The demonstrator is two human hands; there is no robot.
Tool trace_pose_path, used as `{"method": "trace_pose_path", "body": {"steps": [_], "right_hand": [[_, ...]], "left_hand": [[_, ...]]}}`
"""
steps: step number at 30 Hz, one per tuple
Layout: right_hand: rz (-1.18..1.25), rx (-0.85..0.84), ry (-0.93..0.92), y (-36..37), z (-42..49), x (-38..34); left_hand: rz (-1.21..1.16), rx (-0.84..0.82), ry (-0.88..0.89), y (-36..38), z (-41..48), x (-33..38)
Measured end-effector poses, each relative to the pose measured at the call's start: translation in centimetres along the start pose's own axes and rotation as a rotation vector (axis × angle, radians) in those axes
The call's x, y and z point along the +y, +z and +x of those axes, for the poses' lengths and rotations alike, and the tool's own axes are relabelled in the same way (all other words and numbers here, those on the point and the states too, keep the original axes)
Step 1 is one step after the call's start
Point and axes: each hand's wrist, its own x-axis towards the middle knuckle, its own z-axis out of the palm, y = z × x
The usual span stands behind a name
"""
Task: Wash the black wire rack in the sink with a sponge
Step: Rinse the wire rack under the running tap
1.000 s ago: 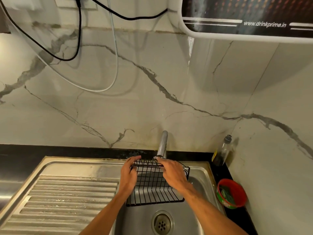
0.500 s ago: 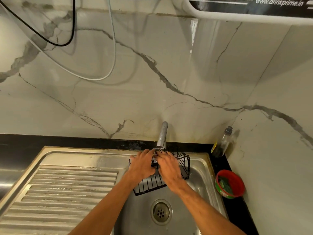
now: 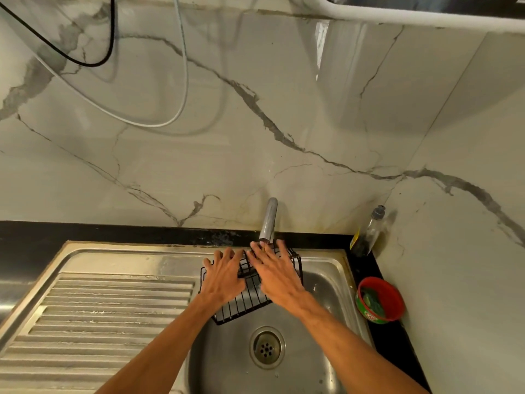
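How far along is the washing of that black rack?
Done: the black wire rack sits in the sink, below the tap. In hand: the left hand and right hand rest flat on it, neither holding a sponge. Left: all the scrubbing; something green, perhaps the scrubber, sits in the red tub on the counter.

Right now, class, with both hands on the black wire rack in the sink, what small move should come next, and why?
Probably the right hand should lift off the black wire rack and reach to the red tub on the counter for the green scrub pad inside. Both hands lie flat on the rack and neither holds a sponge; the left hand can steady it.
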Motion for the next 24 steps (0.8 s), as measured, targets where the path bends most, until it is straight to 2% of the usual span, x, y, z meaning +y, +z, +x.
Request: {"method": "trace_pose_path", "body": {"steps": [2, 6, 10, 12, 18, 21, 24], "right_hand": [[-0.029, 0.058, -0.046, 0.1, 0.4, 0.6], [0.048, 0.113, 0.009, 0.2, 0.2, 0.7], [0.217, 0.164, 0.189, 0.2, -0.1, 0.7], [0.258, 0.145, 0.21, 0.3, -0.4, 1.1], [0.669, 0.092, 0.327, -0.3, 0.0, 1.2], [0.947, 0.101, 0.495, 0.0, 0.2, 2.2], [0.943, 0.056, 0.466, 0.8, 0.4, 1.9]], "left_hand": [[-0.016, 0.02, -0.006, 0.0, -0.2, -0.1], [0.032, 0.062, -0.001, -0.5, -0.2, -0.3], [0.039, 0.063, -0.017, -0.3, -0.9, -0.9], [0.017, 0.065, -0.04, 0.3, -1.5, -1.7], [-0.127, 0.042, -0.129, 1.4, -2.9, -2.8], [-0.286, 0.044, -0.222, 1.5, -3.9, -3.1], [-0.47, 0.056, -0.301, 2.3, -4.7, -3.4]]}}
